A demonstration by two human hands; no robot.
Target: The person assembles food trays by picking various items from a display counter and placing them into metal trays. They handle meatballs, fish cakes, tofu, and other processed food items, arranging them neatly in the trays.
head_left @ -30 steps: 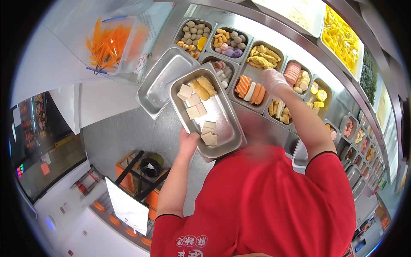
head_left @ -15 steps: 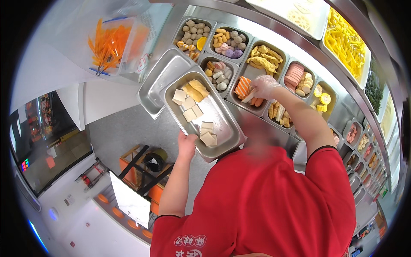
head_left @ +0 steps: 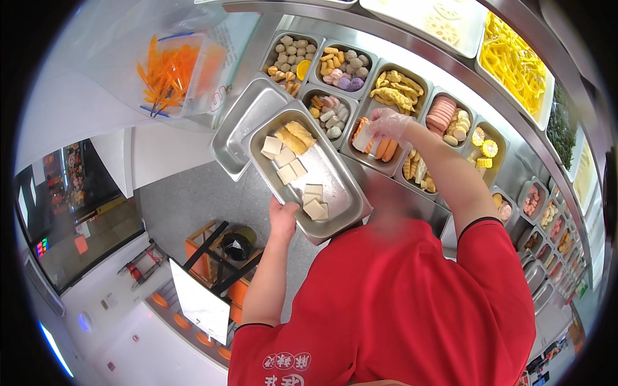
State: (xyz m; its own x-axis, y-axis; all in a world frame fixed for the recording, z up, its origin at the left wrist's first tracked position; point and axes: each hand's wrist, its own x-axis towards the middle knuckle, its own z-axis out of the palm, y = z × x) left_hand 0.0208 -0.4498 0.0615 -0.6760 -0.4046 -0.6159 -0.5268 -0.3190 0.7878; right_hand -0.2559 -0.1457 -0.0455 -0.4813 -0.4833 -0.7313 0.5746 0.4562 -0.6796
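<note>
My bare left hand [head_left: 283, 217] grips the near left edge of a tilted metal pan [head_left: 344, 183]. Inside that pan lie pale square tofu pieces [head_left: 291, 171] and golden fried tofu-skin rolls [head_left: 297, 136]. My right hand [head_left: 388, 126], in a clear plastic glove, is closed over a sectioned steel tray to the right. Its fingers pinch a pale flat piece [head_left: 362, 137] whose kind I cannot make out. Under and beside the fingers are orange-striped crab sticks [head_left: 356, 127] and sausages [head_left: 387, 150]. Yellow folded pieces [head_left: 396, 90] fill the far part of the tray.
A second metal pan [head_left: 239, 125] sits behind the held one. Trays of fish balls [head_left: 294, 50], pink ham slices [head_left: 441, 113] and corn [head_left: 488, 148] line the counter. A clear tub with orange strips [head_left: 168, 74] is at the far left; yellow strips [head_left: 515, 58] stand on a shelf.
My right hand has shifted slightly left and up, and the pale piece in it has turned to show a broader face. My left hand still holds the pan.
</note>
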